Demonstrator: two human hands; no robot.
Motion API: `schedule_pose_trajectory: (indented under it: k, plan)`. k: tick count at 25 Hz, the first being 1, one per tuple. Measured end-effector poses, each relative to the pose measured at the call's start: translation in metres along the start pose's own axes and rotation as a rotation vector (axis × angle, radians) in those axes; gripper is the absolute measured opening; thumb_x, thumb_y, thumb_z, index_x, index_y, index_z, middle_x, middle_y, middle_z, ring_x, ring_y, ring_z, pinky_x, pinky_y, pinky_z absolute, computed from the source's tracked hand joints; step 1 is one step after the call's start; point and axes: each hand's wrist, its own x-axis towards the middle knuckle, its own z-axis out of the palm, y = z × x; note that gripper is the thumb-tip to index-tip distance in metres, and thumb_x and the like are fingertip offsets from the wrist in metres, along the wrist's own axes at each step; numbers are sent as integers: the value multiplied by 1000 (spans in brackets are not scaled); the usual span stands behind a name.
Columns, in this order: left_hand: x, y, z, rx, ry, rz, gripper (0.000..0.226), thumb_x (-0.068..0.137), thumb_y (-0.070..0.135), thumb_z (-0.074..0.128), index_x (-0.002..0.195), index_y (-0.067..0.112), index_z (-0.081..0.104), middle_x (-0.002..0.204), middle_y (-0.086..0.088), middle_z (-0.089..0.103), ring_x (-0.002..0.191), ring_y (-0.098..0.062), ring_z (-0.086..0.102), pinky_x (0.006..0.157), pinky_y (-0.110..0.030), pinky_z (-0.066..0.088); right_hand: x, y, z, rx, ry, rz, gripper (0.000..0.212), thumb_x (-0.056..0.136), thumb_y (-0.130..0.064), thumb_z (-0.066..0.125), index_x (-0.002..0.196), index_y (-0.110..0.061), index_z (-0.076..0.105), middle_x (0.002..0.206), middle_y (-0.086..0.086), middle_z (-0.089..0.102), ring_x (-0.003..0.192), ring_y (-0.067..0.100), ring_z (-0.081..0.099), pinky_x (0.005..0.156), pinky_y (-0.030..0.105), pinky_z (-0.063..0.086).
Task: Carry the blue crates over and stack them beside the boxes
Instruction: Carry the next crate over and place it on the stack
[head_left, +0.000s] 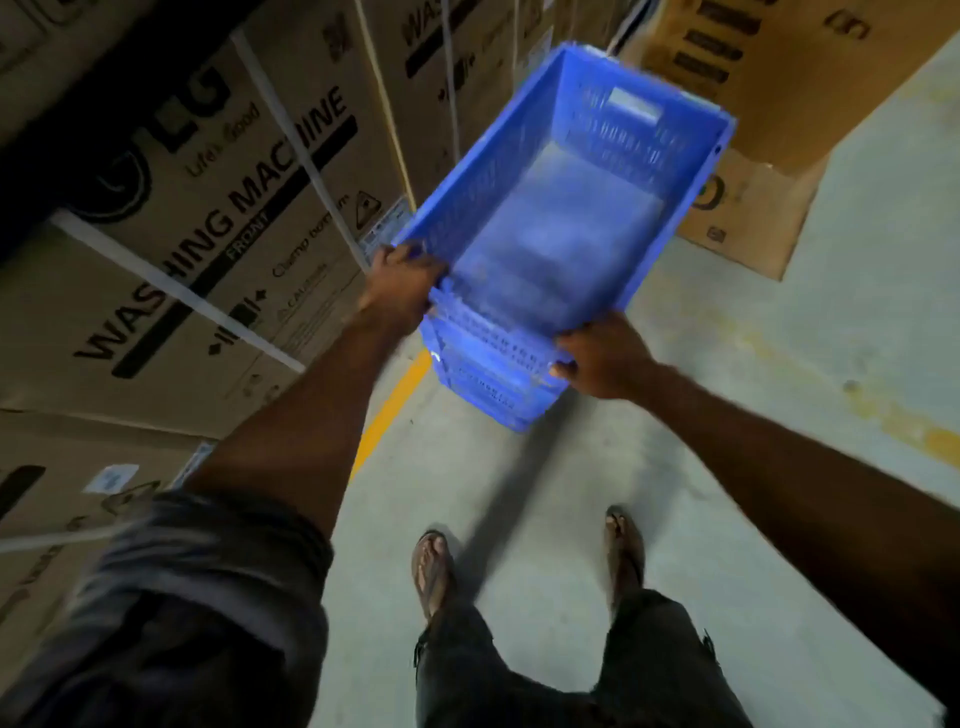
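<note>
Blue crate (561, 228), gripped by both hands

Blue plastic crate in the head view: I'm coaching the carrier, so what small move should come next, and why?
Probably lower the empty blue perforated plastic crate toward the grey concrete floor, next to the brown cardboard washing-machine boxes. The left hand and right hand both grip its near end, it seems to hang off the floor, and the boxes stand close on its left.
</note>
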Motion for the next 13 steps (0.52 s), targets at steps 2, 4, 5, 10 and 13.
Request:
schedule_pose_trajectory:
  k: [2, 4, 5, 10, 13]
  plan:
    - [12, -14, -2, 3, 14, 72, 30, 81, 21, 69, 110, 18, 70, 119, -12, 67, 134, -31, 45, 103, -43, 29, 4, -3, 3, -40, -137, 19, 41, 79, -46, 45, 80, -13, 69, 79, 15, 71, 79, 40, 68, 77, 42, 50]
    - [21, -19, -4, 32, 12, 122, 24, 83, 20, 65, 106, 16, 72, 105, -16, 69, 125, -34, 52, 103, -45, 33, 1, -8, 1, -10, -227, 137, 42, 84, -46, 42, 90, -16, 70, 87, 15, 73, 90, 40, 67, 90, 44, 45]
    - [24, -22, -4, 38, 9, 145, 22, 84, 20, 65, 104, 15, 72, 100, -16, 71, 118, -35, 57, 102, -46, 34, 0, -11, 3, -8, -208, 197, 34, 88, -42, 48, 91, -16, 70, 88, 15, 73, 93, 39, 66, 94, 44, 42]
    - [24, -38, 7, -91, -21, 251, 20, 88, 15, 62, 105, 10, 74, 100, -24, 71, 106, -44, 64, 87, -49, 48, 10, -37, 2, -2, -164, 354, 32, 88, -32, 43, 97, -12, 66, 87, 19, 71, 95, 38, 66, 106, 42, 24]
    - [35, -41, 10, -128, -85, 311, 22, 88, 8, 62, 106, 3, 74, 102, -30, 70, 105, -48, 63, 84, -51, 50, 10, -44, 3, -15, -167, 350, 50, 72, -34, 26, 97, -8, 61, 80, 24, 69, 85, 40, 66, 106, 42, 22]
